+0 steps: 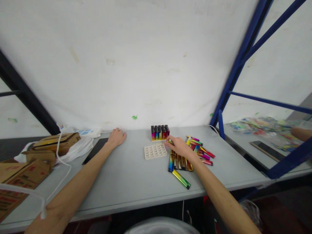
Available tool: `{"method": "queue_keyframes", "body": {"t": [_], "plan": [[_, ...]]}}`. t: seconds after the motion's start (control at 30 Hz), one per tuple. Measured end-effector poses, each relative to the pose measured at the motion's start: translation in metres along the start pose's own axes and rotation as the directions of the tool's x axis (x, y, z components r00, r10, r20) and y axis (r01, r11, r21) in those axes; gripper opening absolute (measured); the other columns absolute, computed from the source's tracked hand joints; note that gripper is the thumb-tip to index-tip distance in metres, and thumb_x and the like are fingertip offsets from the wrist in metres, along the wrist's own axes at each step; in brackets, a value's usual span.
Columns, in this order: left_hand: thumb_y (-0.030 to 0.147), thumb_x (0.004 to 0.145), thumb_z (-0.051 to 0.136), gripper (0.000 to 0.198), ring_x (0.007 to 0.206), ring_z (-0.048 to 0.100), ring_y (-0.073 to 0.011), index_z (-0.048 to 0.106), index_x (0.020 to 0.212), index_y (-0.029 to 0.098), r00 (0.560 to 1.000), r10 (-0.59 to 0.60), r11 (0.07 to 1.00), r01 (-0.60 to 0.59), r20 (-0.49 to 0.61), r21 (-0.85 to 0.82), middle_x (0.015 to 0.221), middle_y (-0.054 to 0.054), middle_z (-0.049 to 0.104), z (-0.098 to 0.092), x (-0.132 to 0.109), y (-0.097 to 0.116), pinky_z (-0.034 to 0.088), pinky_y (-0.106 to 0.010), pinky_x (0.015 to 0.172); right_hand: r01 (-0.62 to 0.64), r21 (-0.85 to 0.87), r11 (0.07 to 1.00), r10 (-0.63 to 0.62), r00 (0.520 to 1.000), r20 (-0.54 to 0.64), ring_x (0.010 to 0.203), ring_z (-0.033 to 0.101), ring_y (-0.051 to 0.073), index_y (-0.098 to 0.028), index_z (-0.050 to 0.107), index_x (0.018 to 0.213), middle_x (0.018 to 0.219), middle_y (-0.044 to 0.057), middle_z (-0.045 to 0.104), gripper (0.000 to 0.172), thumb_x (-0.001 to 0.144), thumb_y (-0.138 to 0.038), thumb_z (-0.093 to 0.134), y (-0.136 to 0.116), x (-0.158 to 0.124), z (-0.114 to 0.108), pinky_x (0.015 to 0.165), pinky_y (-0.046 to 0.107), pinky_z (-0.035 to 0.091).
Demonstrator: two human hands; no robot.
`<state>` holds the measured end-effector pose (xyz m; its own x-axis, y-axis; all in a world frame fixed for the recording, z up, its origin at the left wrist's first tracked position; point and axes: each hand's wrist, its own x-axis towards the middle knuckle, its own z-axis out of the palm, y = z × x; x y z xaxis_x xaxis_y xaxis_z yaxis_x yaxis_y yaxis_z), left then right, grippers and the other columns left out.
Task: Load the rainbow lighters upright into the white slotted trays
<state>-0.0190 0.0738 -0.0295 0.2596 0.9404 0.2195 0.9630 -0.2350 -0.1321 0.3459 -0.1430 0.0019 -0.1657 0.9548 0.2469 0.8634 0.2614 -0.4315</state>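
My right hand [179, 146] is closed on a rainbow-coloured lighter [170, 142] just right of an empty white tray with round holes [155, 151]. Behind that tray stands a second tray filled with upright lighters [160, 132]. A loose pile of lighters [195, 151] lies under and to the right of my right hand, and one green-yellow lighter [181, 179] lies apart nearer the front edge. My left hand [116, 136] rests far out on the grey table [126, 182] with its fingers curled, next to a dark flat object [95, 150].
Cardboard boxes [21, 172] and a white plastic bag [78, 148] sit at the left with a white cable [63, 169]. A blue metal frame [237, 68] rises at the right. Beyond it another table holds a phone [266, 150], packets and another person's arm [301, 132].
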Motion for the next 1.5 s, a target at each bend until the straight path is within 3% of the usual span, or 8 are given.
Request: {"method": "queue_keyframes", "body": {"t": [0.3,0.6,0.87,1.0,1.07,1.3,1.4,1.5], "plan": [[0.046,0.100,0.031,0.063,0.123,0.065,-0.0394,0.067,0.127,0.001,0.997,0.009,1.000,-0.011,0.081,0.025,0.130,-0.028,0.070,-0.002,0.017,-0.010,0.049,-0.047,0.105,-0.005,-0.002,1.000,0.005,1.000,0.001,0.083,0.067,0.023,-0.021,0.070,0.117,0.086,0.006,0.074,0.026,0.108,-0.040,0.055,0.002,0.001,0.002,0.075,0.027,0.041],[0.052,0.098,0.037,0.064,0.122,0.066,-0.0415,0.062,0.133,0.005,0.990,0.006,1.000,-0.005,0.144,-0.010,0.131,-0.028,0.070,-0.013,0.021,-0.012,0.052,-0.050,0.099,0.033,0.188,0.982,-0.017,0.996,-0.089,0.100,0.071,0.026,-0.016,0.067,0.121,0.109,0.012,0.078,0.027,0.106,-0.027,0.047,0.012,0.008,0.007,0.090,0.034,0.049],[0.035,0.100,0.037,0.050,0.129,0.060,-0.0454,0.068,0.126,0.005,0.991,0.110,0.993,-0.105,0.076,-0.060,0.135,-0.031,0.064,-0.022,-0.018,0.015,0.045,-0.061,0.108,0.018,0.435,0.900,0.022,0.996,-0.087,0.055,0.058,0.016,-0.021,0.053,0.129,0.079,-0.001,0.074,0.033,0.103,-0.041,0.051,0.008,0.006,0.006,0.062,0.028,0.046],[0.044,0.102,0.042,0.048,0.127,0.064,-0.0314,0.071,0.128,0.015,0.943,0.328,0.931,-0.314,0.051,-0.183,0.134,-0.017,0.070,-0.036,-0.044,0.047,0.045,-0.041,0.113,0.006,0.367,0.930,0.054,0.987,-0.153,0.055,0.056,0.017,-0.024,0.054,0.112,0.065,-0.006,0.066,0.022,0.102,-0.042,0.051,0.008,0.006,0.007,0.066,0.029,0.044],[0.053,0.103,0.043,0.053,0.122,0.067,-0.0305,0.072,0.128,0.016,0.868,0.494,0.790,-0.476,-0.060,-0.387,0.129,-0.015,0.073,-0.046,-0.057,0.064,0.047,-0.040,0.111,-0.002,0.387,0.922,0.065,0.986,-0.150,0.055,0.055,0.017,-0.024,0.055,0.109,0.066,-0.006,0.066,0.020,0.102,-0.042,0.050,0.009,0.006,0.007,0.066,0.030,0.044],[0.071,0.095,0.059,0.062,0.101,0.067,-0.0272,0.070,0.127,0.018,0.836,0.528,0.650,-0.512,-0.151,-0.562,0.112,-0.010,0.069,-0.060,-0.095,0.081,0.054,-0.039,0.094,0.187,0.439,0.879,-0.079,0.964,-0.252,0.100,0.066,0.023,-0.022,0.066,0.118,0.115,0.007,0.073,0.035,0.094,-0.047,0.066,0.009,0.009,0.008,0.087,0.034,0.051],[0.070,0.089,0.067,0.064,0.105,0.066,-0.0274,0.067,0.129,0.020,0.814,0.567,0.613,-0.521,-0.130,-0.594,0.117,-0.010,0.066,-0.054,-0.103,0.078,0.054,-0.040,0.097,0.176,0.534,0.827,-0.063,0.973,-0.222,0.090,0.065,0.021,-0.021,0.067,0.123,0.111,0.007,0.073,0.045,0.090,-0.051,0.071,0.008,0.010,0.011,0.076,0.031,0.051],[0.066,0.081,0.079,0.066,0.115,0.064,-0.0297,0.066,0.128,0.021,0.784,0.604,0.589,-0.560,-0.143,-0.583,0.122,-0.010,0.063,-0.052,-0.107,0.079,0.052,-0.043,0.105,0.072,0.541,0.838,0.025,0.985,-0.170,0.065,0.055,0.017,-0.018,0.072,0.101,0.077,0.001,0.065,0.044,0.096,-0.061,0.061,0.008,0.010,0.013,0.060,0.029,0.043]]}}
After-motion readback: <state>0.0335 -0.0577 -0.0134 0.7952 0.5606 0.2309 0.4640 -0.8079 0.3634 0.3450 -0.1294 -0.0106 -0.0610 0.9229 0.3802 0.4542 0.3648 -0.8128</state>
